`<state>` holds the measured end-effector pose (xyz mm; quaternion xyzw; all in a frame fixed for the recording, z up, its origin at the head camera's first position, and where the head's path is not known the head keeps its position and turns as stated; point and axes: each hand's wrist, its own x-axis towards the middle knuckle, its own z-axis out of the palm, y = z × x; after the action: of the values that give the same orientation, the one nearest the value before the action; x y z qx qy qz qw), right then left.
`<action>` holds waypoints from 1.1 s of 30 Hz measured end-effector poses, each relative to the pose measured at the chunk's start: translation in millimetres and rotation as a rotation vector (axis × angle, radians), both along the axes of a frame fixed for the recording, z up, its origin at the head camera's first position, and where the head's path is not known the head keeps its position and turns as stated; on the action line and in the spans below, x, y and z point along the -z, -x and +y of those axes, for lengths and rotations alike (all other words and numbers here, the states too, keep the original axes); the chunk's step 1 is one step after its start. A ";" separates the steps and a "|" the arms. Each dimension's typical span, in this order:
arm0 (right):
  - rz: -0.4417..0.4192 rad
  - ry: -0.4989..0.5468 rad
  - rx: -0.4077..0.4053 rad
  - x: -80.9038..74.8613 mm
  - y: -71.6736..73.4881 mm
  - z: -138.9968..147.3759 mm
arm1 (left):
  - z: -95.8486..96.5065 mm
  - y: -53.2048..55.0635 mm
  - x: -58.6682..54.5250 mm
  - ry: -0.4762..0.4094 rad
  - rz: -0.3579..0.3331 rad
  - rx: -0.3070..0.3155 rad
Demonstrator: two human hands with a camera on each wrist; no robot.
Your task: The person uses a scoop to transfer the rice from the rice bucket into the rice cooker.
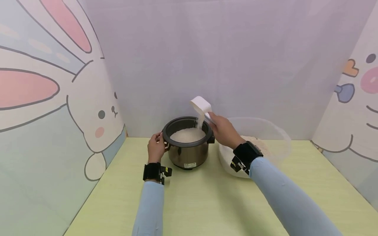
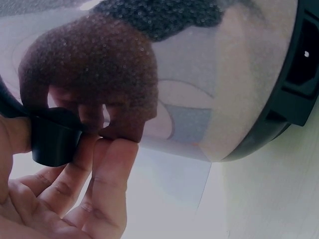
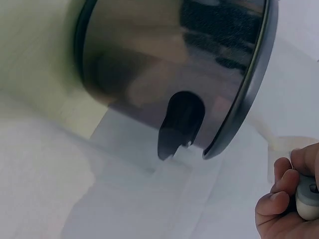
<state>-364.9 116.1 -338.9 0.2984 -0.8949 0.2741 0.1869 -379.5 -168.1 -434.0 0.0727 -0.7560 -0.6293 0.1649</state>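
A dark bronze rice cooker (image 1: 189, 156) stands lidless on the table, with white rice (image 1: 187, 135) inside. At its left side my left hand (image 1: 155, 149) grips the black side handle (image 2: 54, 144), thumb and fingers around it. My right hand (image 1: 225, 131) holds a white measuring scoop (image 1: 202, 105) by its handle, above the cooker's right rim. The scoop is tilted to the left, and a stream of rice (image 1: 199, 122) falls from it into the cooker. The right wrist view shows fingers curled around the grey scoop handle (image 3: 305, 196) and the cooker's other side handle (image 3: 182, 122).
To the right, below my right forearm, stands a large translucent tub (image 1: 231, 167) with more rice (image 1: 257, 144) in it. A pale fabric wall (image 1: 153, 72) rises behind the light green table (image 1: 189, 203); cartoon-printed panels (image 1: 94, 131) flank both sides.
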 end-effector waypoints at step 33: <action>-0.134 0.037 0.035 4.0 -8.2 69.8 | 0.4 2.4 2.6 -0.014 0.019 0.006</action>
<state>-356.7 185.9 -342.8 0.2602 -0.9052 0.3068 0.1369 -382.0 -167.7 -436.5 0.0654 -0.7502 -0.6357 0.1697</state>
